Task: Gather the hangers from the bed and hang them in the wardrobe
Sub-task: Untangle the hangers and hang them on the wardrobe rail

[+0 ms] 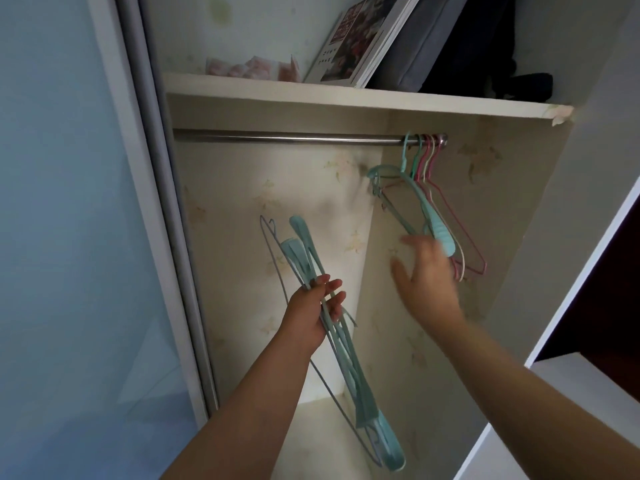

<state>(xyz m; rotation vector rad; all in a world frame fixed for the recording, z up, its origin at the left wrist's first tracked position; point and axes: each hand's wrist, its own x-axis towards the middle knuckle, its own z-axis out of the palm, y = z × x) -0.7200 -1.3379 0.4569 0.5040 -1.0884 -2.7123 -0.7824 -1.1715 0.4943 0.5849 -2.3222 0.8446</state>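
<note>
Your left hand [313, 308] grips a bunch of hangers [341, 344] around the middle, fingers curled round them. Most are light blue plastic, and one is thin wire. The bunch runs up past your fingers and down below your wrist, inside the open wardrobe [519, 209].

Up and to the right of that grip, your right hand [427, 271] is spread wide and blurry. It holds nothing. Its fingertips are right by the hung hangers [434, 209]; you cannot tell if they touch.

Those blue, green, pink and cream hangers hook on the right end of the metal rod [284, 137]. Above the rod, a shelf [346, 95] holds books [363, 39] and dark folded things.
</note>
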